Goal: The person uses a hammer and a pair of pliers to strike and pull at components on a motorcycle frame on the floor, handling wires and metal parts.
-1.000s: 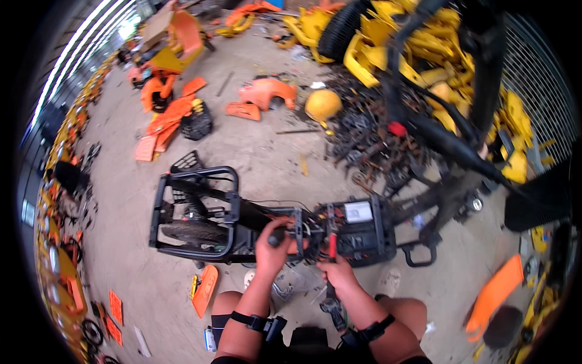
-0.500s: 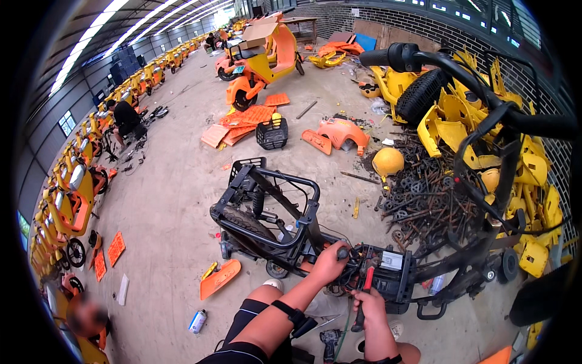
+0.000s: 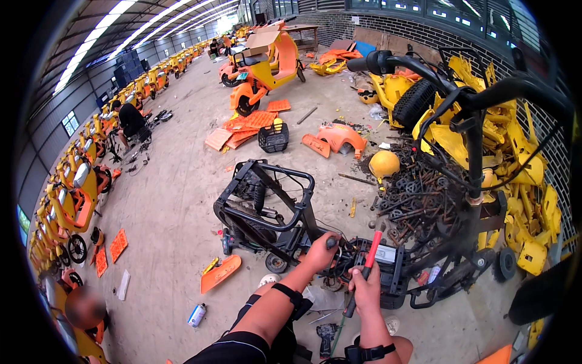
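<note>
Head view: my left hand (image 3: 320, 252) clasps a black round-ended handle (image 3: 331, 242) over the black metal scooter frame (image 3: 311, 227); my right hand (image 3: 366, 286) grips a red-and-black rod-shaped tool (image 3: 372, 250), its ends protruding either side.

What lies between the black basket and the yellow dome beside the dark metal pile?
Head view: a small orange panel and a larger, curved orange shell.
</note>
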A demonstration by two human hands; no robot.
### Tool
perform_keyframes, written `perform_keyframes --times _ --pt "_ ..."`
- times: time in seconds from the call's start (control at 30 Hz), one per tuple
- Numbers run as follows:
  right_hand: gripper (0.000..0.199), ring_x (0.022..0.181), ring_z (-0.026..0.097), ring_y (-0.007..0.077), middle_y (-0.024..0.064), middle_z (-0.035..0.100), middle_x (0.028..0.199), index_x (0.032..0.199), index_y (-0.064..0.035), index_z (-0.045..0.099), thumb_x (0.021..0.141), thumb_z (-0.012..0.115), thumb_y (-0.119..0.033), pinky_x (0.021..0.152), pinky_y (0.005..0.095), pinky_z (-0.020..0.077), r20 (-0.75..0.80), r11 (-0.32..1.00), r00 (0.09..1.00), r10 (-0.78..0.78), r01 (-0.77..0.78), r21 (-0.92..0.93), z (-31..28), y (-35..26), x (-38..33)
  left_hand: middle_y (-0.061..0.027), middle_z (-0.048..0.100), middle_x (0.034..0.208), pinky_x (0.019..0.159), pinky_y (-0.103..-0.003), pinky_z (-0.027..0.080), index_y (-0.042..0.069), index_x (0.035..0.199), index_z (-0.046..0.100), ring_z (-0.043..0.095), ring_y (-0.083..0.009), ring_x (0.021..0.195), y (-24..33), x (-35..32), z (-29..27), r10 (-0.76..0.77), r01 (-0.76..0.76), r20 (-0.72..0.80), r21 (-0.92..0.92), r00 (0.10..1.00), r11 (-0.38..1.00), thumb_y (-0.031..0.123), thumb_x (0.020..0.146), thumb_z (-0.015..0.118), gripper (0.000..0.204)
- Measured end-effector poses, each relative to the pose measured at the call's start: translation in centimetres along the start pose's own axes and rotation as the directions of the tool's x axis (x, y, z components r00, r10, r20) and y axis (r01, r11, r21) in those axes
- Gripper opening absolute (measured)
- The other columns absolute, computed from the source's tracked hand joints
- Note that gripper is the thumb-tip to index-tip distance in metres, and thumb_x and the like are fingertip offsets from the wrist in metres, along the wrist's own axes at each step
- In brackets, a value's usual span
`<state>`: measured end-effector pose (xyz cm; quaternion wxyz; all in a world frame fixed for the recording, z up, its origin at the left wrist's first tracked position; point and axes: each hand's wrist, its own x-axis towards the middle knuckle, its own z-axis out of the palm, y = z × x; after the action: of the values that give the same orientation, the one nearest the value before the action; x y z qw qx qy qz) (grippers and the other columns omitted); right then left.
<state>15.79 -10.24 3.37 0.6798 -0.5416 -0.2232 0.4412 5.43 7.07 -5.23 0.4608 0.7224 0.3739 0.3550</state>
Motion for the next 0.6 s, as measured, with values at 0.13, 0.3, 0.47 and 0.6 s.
perform_keyframes --times 0.13,0.3,0.47,0.6 --pt "0.046 0.062 0.055 0.0096 0.0083 0.064 0.099 0.139 -0.004 0.036 0.098 0.056 0.0 0.055 0.0245 0.0465 0.066 0.997 0.998 0.019 -0.014 -0.079 -0.2 1.0 -1.0 -0.0153 0.071 0.109 0.092 -0.036 0.053 0.004 0.117 0.064 0.07 -0.0279 0.104 0.0 -0.4 -1.1 0.008 -0.009 0.008 0.079 1.0 0.997 0.004 0.093 0.067 0.024" --pt "0.047 0.06 0.052 0.0076 0.0053 0.065 0.099 0.141 -0.0056 0.038 0.098 0.057 0.0 0.05 0.023 0.0436 0.024 0.976 0.999 -0.045 0.049 -0.212 0.8 1.3 -0.4 -0.0174 0.071 0.109 0.089 -0.039 0.053 0.005 0.118 0.063 0.07 -0.0314 0.103 1.4 -0.3 -0.3 -0.033 0.021 0.094 0.128 0.995 0.992 -0.004 0.083 0.065 0.036" --pt "0.045 0.078 0.058 0.0082 0.0066 0.066 0.102 0.14 -0.0009 0.042 0.099 0.06 -0.003 0.066 0.0246 0.0492 -0.092 0.95 0.987 -0.13 0.098 -0.297 2.0 1.7 0.5 -0.0182 0.07 0.107 0.09 -0.043 0.053 0.007 0.117 0.062 0.067 -0.0404 0.105 1.0 -1.1 0.3 0.033 -0.051 0.111 0.155 0.993 0.987 -0.004 0.079 0.067 0.04" --pt "0.044 0.056 0.049 0.0048 0.0052 0.069 0.107 0.139 -0.002 0.043 0.1 0.062 -0.007 0.046 0.021 0.0412 -0.184 0.974 0.977 -0.106 0.065 -0.218 3.8 0.4 0.9 -0.0216 0.066 0.112 0.092 -0.045 0.051 0.003 0.115 0.06 0.063 -0.0421 0.11 1.5 -1.2 0.8 0.076 -0.092 0.117 0.143 0.99 0.985 -0.004 0.077 0.068 0.039"
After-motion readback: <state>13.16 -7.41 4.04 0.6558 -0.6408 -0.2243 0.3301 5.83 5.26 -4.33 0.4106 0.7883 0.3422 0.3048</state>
